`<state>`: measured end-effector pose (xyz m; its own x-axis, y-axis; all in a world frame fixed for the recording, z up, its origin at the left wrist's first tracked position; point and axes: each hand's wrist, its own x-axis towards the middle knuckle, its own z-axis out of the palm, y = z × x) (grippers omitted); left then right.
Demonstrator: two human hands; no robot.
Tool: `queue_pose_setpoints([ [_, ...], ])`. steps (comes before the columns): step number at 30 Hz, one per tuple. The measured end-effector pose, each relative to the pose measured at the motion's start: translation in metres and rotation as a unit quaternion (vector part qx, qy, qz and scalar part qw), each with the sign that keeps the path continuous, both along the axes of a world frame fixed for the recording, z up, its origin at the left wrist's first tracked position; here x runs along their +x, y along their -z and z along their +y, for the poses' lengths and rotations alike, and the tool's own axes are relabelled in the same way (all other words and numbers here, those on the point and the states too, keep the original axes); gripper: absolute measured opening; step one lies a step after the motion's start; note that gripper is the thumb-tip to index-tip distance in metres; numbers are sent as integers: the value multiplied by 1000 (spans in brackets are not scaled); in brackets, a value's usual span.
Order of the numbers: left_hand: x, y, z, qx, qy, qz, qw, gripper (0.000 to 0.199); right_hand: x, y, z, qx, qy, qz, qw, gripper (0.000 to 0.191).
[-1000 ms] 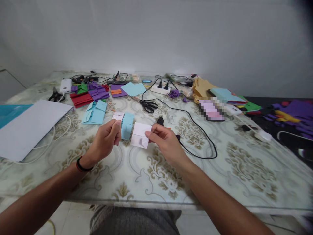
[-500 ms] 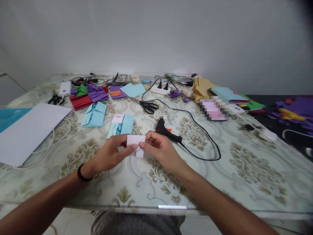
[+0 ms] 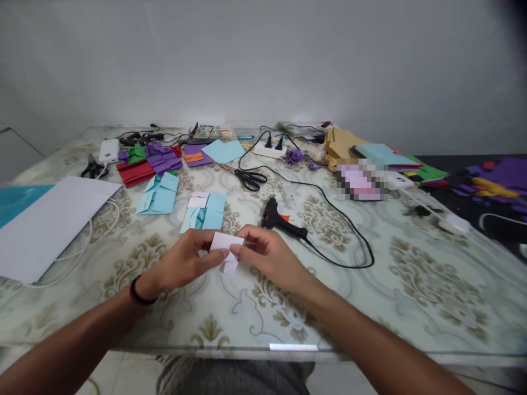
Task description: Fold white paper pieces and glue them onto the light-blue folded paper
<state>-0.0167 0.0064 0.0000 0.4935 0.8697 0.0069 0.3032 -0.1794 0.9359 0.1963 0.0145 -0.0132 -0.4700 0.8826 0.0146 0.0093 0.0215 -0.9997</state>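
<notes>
A small folded white paper (image 3: pixel 225 241) is held between both hands near the middle of the table. My left hand (image 3: pixel 190 259) grips its left side, thumb on the face and fingers behind. On the right side, my right hand (image 3: pixel 263 251) pinches the same paper, its thumb close to the left thumb. A folded flap hangs below the thumbs. Just beyond the hands lies a light blue folded piece with a white patch (image 3: pixel 214 208), and another light blue folded piece (image 3: pixel 158 195) is left of it. A black glue gun (image 3: pixel 284 218) rests beyond my right hand.
Black scissors (image 3: pixel 250 179) lie behind the glue gun, whose cable loops to the right. White sheets (image 3: pixel 57 225) and a white cord are at the left. Red and purple folded papers (image 3: pixel 135 173), a power strip (image 3: pixel 269 150) and brown paper (image 3: pixel 341 147) sit further back.
The white paper has tilted and shifted slightly down and left in view, with both hands still on it. The items on the table have kept their places.
</notes>
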Motion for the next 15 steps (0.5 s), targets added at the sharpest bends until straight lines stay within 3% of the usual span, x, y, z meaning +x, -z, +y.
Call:
queue_pose_setpoints([
  [15,1,-2,0,-21,-3,-21,1000,25,5,-6,1,34,14,-37,999,27],
])
